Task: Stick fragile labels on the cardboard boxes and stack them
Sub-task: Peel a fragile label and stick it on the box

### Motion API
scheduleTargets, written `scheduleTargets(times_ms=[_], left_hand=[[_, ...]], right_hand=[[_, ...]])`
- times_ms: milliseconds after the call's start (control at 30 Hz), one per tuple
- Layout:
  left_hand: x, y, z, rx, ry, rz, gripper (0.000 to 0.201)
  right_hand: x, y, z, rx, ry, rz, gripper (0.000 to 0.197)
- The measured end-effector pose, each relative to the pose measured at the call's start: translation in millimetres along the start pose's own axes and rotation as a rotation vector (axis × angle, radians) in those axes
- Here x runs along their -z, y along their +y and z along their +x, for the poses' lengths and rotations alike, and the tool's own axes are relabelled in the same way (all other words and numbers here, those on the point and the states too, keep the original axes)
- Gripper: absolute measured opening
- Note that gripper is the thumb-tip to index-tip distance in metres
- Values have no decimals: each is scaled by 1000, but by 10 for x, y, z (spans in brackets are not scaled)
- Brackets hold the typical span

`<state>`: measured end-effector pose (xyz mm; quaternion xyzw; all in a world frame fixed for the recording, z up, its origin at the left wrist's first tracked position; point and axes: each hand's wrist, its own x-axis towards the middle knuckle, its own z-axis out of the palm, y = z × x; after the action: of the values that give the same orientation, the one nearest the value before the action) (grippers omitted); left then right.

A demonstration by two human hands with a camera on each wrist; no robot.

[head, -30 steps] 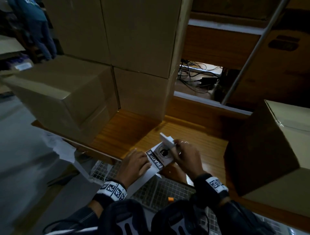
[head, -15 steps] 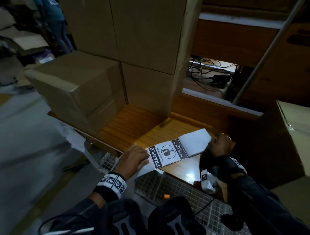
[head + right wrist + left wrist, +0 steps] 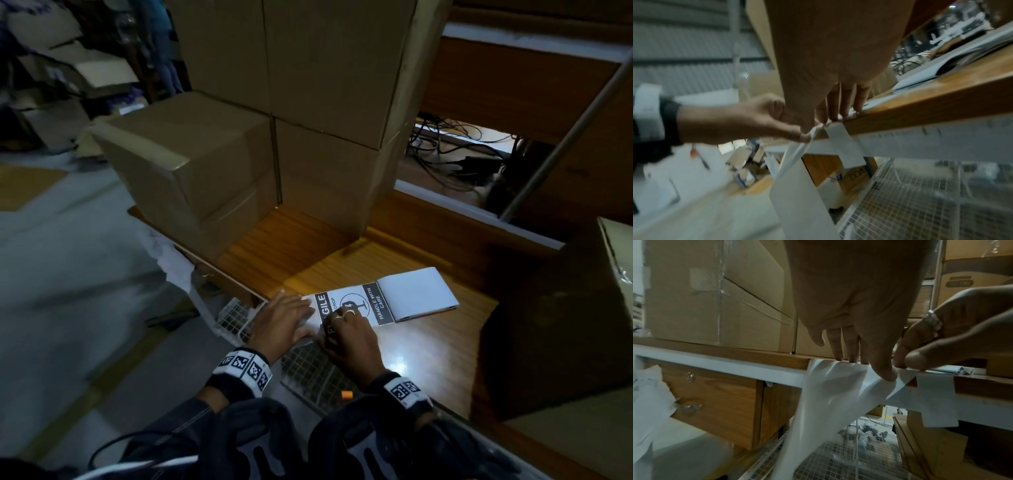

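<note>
- At the near edge of the glossy brown wooden counter (image 3: 428,346) lay a strip of white-and-black printed fragile labels (image 3: 356,303), its free end draped over the edge.
- Readable print on the exposed label: "GILE", "DROP" and "HANDLE WITH CARE", with a round emblem between them; the rest lay under the hands.
- A folded white stack of labels (image 3: 416,294) joined the strip on its right, blank side up.
- The left hand (image 3: 281,325) lay flat, fingers (image 3: 838,344) straight, pressing the strip at the counter edge while its thumb held down the white backing paper (image 3: 828,402) hanging off.
- The right hand (image 3: 352,337), with rings on two fingers, pinched the label's near edge between thumb and forefinger.
- Plain brown cardboard boxes (image 3: 191,161) stood stacked at the back of the counter, no print legible on them; another brown cardboard box (image 3: 555,315) stood to the right.
- Below the counter sat a white wire mesh basket (image 3: 308,370); a carton beneath showed lettering like "boA", too blurred to be sure.
</note>
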<state>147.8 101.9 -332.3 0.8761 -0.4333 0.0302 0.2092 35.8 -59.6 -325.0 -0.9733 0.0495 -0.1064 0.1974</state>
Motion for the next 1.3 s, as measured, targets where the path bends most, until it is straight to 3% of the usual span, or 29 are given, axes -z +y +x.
scheduleTargets(times_ms=[100, 267, 500, 633, 833, 1000, 1133, 1300], left_hand=[[-56, -30, -14, 47, 1, -28, 44], [-54, -24, -18, 55, 14, -46, 43], [-87, -14, -18, 65, 9, -33, 41], [-43, -21, -15, 22, 15, 23, 42], [-14, -12, 4, -24, 4, 88, 44], [1, -24, 6, -39, -11, 92, 43], [-53, -73, -7, -43, 4, 92, 44], [-38, -83, 49, -72, -25, 86, 41]], right_hand=[[-45, 8, 9, 48, 29, -57, 34], [26, 8, 13, -65, -36, -16, 16], [177, 14, 78, -180, -75, 159, 24], [354, 145, 91, -349, 98, 367, 24], [801, 510, 48, -584, 322, 483, 13], [1063, 825, 0, -768, 556, 553, 19], [1387, 797, -27, -825, 765, 579, 11], [1608, 829, -29, -786, 982, 671, 12]])
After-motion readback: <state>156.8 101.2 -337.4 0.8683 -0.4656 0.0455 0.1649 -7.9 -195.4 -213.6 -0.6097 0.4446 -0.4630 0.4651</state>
